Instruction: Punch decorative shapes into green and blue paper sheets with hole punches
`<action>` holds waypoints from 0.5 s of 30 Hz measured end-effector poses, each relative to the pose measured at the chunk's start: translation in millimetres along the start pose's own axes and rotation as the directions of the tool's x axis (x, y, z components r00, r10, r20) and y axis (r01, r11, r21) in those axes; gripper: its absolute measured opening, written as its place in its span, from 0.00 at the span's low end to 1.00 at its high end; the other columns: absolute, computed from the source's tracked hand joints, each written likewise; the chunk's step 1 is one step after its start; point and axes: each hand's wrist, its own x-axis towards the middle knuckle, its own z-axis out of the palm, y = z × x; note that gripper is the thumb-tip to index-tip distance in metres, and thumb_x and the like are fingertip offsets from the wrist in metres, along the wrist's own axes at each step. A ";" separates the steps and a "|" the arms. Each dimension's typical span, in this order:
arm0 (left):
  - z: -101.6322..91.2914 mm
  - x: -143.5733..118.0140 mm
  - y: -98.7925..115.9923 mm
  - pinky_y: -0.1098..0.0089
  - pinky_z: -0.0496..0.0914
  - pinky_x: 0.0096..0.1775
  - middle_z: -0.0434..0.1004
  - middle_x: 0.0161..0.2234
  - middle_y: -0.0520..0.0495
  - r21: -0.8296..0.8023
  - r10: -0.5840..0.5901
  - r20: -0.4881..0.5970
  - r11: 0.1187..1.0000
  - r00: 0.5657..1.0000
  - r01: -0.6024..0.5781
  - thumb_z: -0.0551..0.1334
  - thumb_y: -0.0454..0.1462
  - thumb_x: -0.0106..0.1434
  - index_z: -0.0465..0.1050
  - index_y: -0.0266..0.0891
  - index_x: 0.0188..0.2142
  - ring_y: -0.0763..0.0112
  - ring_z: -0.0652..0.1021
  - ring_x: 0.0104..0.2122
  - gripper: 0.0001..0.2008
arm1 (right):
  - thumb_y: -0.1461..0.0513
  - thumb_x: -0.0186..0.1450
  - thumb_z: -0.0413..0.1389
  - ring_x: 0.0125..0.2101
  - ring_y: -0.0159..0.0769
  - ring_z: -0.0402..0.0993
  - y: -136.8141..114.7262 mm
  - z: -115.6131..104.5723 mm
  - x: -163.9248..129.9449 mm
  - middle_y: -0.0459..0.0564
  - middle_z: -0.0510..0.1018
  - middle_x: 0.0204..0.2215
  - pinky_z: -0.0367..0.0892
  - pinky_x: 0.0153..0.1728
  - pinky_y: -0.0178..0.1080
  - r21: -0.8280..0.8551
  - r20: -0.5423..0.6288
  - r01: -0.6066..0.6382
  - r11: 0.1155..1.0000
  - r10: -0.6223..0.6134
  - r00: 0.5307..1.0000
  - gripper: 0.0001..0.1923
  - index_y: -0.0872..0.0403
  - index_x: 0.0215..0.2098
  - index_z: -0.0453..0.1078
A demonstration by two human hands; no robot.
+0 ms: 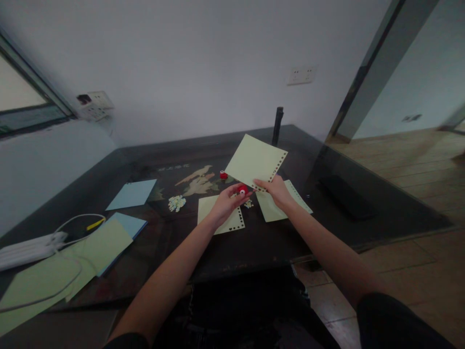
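**Edge-punching a pale green sheet: hands, table, room**

Room: plain white wall ahead, wood-plank floor to the right, window at far left. Work surface was a large dark glossy table (254, 242) with a map-like picture under its top.

On the table, largest first: a stack of pale green and blue paper sheets (90, 252) at near left under a white cable, a single light blue sheet (132, 194) beyond it, two pale green sheets with punched borders (221, 213) under the hands, a small heap of pale punched-out confetti (177, 202), and a second small red punch (223, 175) lying apart.

In hand: the right hand (278, 190) pinched the lower corner of a pale green square paper sheet (254, 161), held tilted above the table, one edge already perforated. The left hand (227, 202) was closed around a small red craft punch (242, 189), which sat at that same corner.

Judgement: keep the sheet taut and seated fully in the slot, and space each press evenly off the last hole.
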 end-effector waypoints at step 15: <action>-1.4 3.7 -5.6 0.63 0.69 0.50 0.78 0.36 0.45 -0.113 0.010 -0.052 0.993 0.999 -0.016 0.67 0.30 0.53 0.68 0.34 0.38 0.68 0.79 0.38 0.14 | 0.57 0.49 0.65 0.39 0.46 0.77 5.5 1.5 0.0 0.59 0.79 0.41 0.70 0.44 0.48 -0.116 -0.019 0.085 0.990 -0.088 0.996 0.23 0.60 0.40 0.73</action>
